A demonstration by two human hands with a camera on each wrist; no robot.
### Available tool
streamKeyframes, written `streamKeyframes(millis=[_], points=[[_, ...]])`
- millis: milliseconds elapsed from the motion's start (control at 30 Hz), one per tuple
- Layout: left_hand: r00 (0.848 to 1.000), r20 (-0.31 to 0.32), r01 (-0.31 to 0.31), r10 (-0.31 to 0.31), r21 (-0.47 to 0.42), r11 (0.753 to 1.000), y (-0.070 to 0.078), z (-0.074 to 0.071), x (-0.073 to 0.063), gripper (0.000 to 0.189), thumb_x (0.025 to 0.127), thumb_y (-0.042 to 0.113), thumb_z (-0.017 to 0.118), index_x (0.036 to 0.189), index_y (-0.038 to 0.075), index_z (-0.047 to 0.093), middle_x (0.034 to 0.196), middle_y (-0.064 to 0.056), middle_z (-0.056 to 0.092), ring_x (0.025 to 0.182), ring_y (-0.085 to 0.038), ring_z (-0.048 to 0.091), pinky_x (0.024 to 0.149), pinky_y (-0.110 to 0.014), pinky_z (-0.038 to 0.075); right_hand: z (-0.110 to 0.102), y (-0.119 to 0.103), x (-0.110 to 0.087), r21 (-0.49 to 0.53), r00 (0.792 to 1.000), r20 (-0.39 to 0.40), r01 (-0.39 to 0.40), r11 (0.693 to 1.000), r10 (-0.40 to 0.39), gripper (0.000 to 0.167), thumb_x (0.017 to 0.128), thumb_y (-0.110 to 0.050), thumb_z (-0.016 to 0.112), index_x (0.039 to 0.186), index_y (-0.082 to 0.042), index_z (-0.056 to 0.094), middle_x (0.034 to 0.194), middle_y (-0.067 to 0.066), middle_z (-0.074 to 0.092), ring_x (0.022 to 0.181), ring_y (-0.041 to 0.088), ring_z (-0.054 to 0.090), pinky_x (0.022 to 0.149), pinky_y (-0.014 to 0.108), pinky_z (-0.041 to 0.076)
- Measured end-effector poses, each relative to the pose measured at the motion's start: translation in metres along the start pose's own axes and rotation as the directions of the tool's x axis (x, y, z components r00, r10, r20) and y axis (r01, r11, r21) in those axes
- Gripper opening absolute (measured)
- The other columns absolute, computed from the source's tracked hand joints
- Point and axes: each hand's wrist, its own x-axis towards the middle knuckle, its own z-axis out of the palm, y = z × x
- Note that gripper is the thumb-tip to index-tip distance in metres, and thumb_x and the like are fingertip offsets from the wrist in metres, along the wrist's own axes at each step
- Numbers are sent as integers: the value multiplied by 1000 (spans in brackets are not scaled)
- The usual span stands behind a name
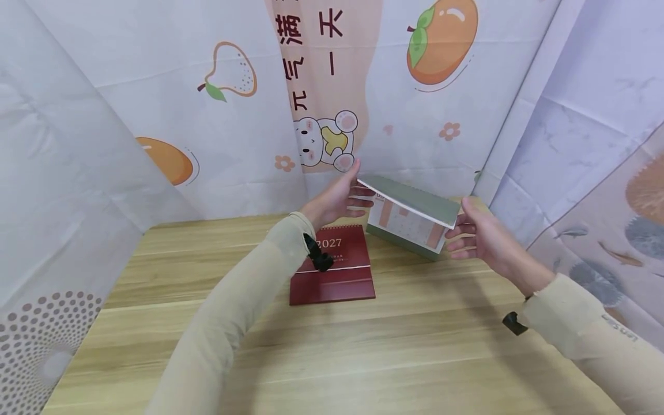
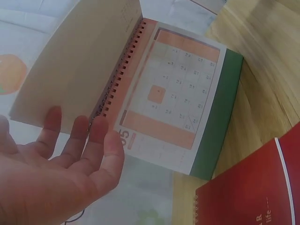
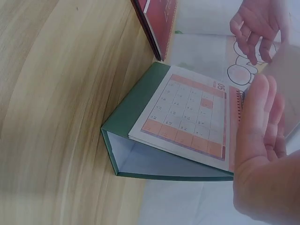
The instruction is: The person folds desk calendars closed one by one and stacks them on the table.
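Note:
A green desk calendar [image 1: 407,222] stands tilted at the back of the table, its spiral binding along the top. Its front leaf shows an orange-and-white month grid marked 05 [image 3: 185,115]. A sheaf of turned pages [image 2: 79,61] is raised off the binding, with a grey-green sheet uppermost in the head view. At the sheaf's left end is my left hand [image 1: 339,199], fingers spread and slightly bent, fingertips overlapping the pages' edge. My right hand [image 1: 479,233] is at the other end, its thumb up near the sheaf's corner and its fingers loosely extended.
Left of the green calendar stands a red 2027 desk calendar [image 1: 344,288], partly behind my left forearm. Both stand on a wood-grain table [image 1: 415,346]. A printed white curtain [image 1: 218,132] hangs directly behind, and another marbled panel [image 1: 581,132] closes off the right side.

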Motion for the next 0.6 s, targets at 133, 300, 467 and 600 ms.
streamKeyframes(millis=[133,300,467,600], points=[[1000,-16,14,-13,59,998,-2,-2,-2,65,104,64,33,121,6,57,138,-25,52,130,-44,50,100,-50,46,2,-1,1,7,1000,-9,-29,1000,29,57,105,-57,42,116,-1,48,90,5,62,71,20,69,68,39,61],[999,-27,34,-31,150,988,-6,-3,-3,49,108,48,42,130,6,55,122,-20,61,122,-40,56,101,-50,47,4,0,2,41,997,-32,-75,996,77,43,104,-48,54,94,-7,64,81,3,66,68,17,68,68,38,61],[997,-31,70,-64,233,970,-10,-5,-4,42,109,38,48,132,5,56,105,-11,67,116,-36,60,106,-54,43,5,4,3,-4,994,-35,-108,994,108,39,102,-44,60,88,-9,68,77,2,68,69,15,69,68,36,61],[994,-35,109,-104,264,958,-13,-6,-4,35,109,33,49,124,4,60,98,-11,68,103,-32,65,96,-47,51,5,8,5,-71,993,-31,-113,991,111,38,101,-43,62,86,-9,66,77,2,69,71,16,70,70,35,61]])
